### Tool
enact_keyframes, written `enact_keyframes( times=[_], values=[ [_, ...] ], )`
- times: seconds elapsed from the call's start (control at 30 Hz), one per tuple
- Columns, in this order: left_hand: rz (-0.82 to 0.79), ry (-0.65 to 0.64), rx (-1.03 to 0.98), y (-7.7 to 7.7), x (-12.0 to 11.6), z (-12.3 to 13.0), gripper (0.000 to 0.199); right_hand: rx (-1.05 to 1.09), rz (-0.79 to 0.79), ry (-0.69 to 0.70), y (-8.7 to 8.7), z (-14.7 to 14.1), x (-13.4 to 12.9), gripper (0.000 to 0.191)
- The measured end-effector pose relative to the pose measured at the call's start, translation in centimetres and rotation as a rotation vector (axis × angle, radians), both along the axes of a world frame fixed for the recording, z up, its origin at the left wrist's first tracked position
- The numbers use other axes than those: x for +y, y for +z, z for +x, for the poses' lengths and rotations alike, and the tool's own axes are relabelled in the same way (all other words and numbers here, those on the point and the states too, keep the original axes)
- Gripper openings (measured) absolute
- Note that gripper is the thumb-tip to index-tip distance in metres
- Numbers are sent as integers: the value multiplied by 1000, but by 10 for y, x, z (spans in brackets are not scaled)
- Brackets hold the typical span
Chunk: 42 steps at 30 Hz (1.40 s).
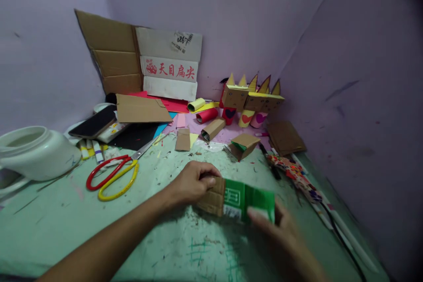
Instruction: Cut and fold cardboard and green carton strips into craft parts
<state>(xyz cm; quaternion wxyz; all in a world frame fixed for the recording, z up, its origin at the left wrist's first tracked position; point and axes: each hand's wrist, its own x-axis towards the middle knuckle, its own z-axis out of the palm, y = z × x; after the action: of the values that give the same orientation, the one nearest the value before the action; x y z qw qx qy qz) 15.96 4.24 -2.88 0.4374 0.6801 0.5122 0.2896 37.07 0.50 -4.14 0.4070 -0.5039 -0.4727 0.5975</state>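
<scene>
A creased strip of cardboard [233, 197], part brown and part printed green with white marks, is held just over the table between both hands. My left hand [194, 185] pinches its brown left end, thumb on top and fingers curled. At the green right end, my right hand [277, 224] has its thumb on the near face and its fingers behind; this hand is slightly blurred. Beyond the strip sits a folded cardboard piece [243, 144] with a green inside. Large scissors [124, 167] with red and yellow handles lie spread to the left.
A white teapot-like pot [36, 152] stands at far left, near a phone [94, 121]. Cardboard figures [253, 99] with pointed tops stand at the back. A colourful glue gun-like tool [295, 174] with a black cable lies right. A cardboard sheet [170, 61] leans against the wall.
</scene>
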Motion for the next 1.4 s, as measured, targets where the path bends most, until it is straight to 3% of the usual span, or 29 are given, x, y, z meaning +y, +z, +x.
enact_keyframes(
  times=[0.07, 0.13, 0.3, 0.37, 0.47, 0.57, 0.63, 0.73, 0.87, 0.97, 1.07, 1.17, 1.23, 1.3, 1.4],
  values=[
    [-15, -154, 32, 6, 9, -2, 18, 69, -18, 130, -5, 8, -19, 51],
    [-25, -308, 72, 13, 14, 1, 19, 126, -67, 168, -3, 11, -24, 58],
    [77, -509, 286, 29, 19, 25, 32, 64, -150, 224, -1, -7, 4, 46],
    [253, -427, 416, 30, 18, 30, 42, 87, -197, 154, -6, -16, 14, 41],
    [554, -213, 471, 25, 6, 23, 41, 207, -284, -42, -15, -24, 19, 39],
    [696, -192, 439, 13, -21, 10, 41, 286, -324, -160, -19, -25, 17, 41],
    [766, -127, 484, 2, -38, 3, 45, 319, -362, -159, -18, -27, 14, 41],
    [864, -71, 463, -14, -51, 2, 36, 361, -424, -139, -14, -32, 11, 41],
    [998, -113, 441, -28, -49, 4, 17, 383, -464, -85, -10, -35, 10, 37],
    [1112, -143, 456, -32, -46, 0, 17, 260, -431, 61, -10, -26, 15, 30],
    [1098, -127, 480, -35, -46, -3, 17, -40, -222, 116, -14, -7, 22, 25],
    [1090, -159, 497, -37, -47, -3, 16, -348, 348, 138, -18, 8, 20, 19],
    [1070, -189, 509, -36, -48, -3, 18, -460, 656, 290, -19, 13, 14, 32],
    [1037, -221, 526, -36, -48, -3, 20, -540, 783, 466, -19, 11, 7, 47],
    [1042, -277, 556, -35, -50, -6, 25, -662, 822, 588, -14, 6, 0, 58]
  ],
)
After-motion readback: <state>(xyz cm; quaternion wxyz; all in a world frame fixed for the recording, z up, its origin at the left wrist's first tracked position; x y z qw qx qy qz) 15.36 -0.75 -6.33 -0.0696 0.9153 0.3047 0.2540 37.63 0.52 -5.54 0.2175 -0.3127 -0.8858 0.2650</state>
